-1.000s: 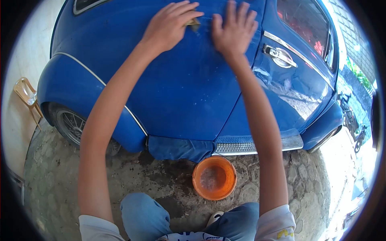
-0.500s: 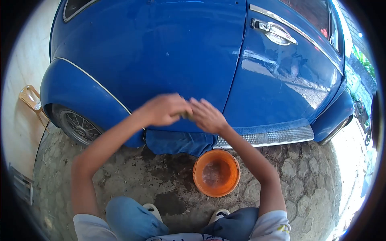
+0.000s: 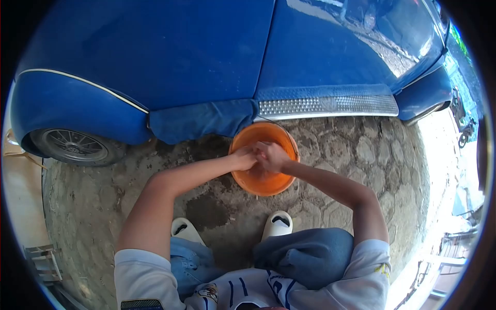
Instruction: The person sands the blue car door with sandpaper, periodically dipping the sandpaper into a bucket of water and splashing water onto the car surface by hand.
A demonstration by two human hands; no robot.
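Note:
My left hand [image 3: 246, 157] and my right hand [image 3: 273, 156] are pressed together over the orange bucket [image 3: 263, 187], their fingers closed around one another. Whatever lies between them is too small and hidden to make out. The bucket stands on the paving close to the car's metal running board [image 3: 325, 106]. A dark blue cloth [image 3: 201, 121] hangs over the left part of that board, touching the blue car [image 3: 206, 51].
At the left are the car's wheel [image 3: 77, 145] and part of a chair [image 3: 18, 150]. Stone paving [image 3: 341, 150] lies under my sandals [image 3: 279, 225]. A metal frame [image 3: 45, 263] stands at the lower left.
Both hands have come down from in front of the car's side to the bucket and are now clasped. The view has tilted downward, so the car sits higher in it.

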